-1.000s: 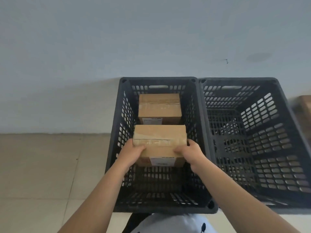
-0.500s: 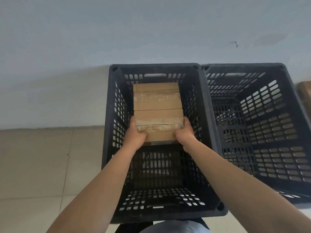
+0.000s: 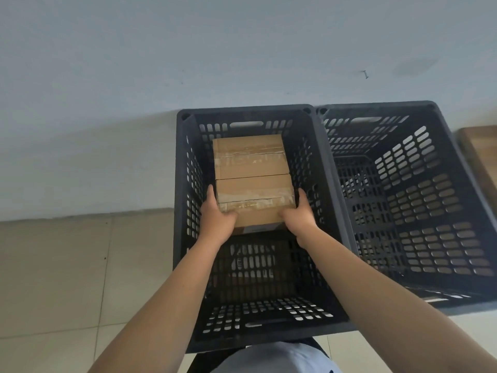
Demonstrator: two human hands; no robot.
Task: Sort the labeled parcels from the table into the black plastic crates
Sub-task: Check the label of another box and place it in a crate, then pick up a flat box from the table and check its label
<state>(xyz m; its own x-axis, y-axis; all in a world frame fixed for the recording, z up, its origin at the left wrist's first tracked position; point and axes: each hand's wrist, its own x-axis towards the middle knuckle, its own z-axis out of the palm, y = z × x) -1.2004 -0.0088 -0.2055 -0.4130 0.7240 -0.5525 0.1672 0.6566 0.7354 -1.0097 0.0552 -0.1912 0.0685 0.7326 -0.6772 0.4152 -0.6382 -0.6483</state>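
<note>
Left crate [image 3: 179, 211] has bare floor along its left rim and open mesh bottom on the near side. Left hand [image 3: 217, 219] and right hand [image 3: 298, 216] grip the ends of the near box [image 3: 254, 203], thumbs on top, inside that crate. It's plain brown cardboard with clear tape, touching the far box [image 3: 250, 156]. Right crate [image 3: 454, 162] sits rim to rim beside it.

Two crates stand side by side against the wall [image 3: 134, 76], the left crate [image 3: 181, 211] touching the right crate [image 3: 443, 162]. In the left one, the far box [image 3: 250, 154] sits at the back, the near box [image 3: 255, 195] directly before it, touching.
</note>
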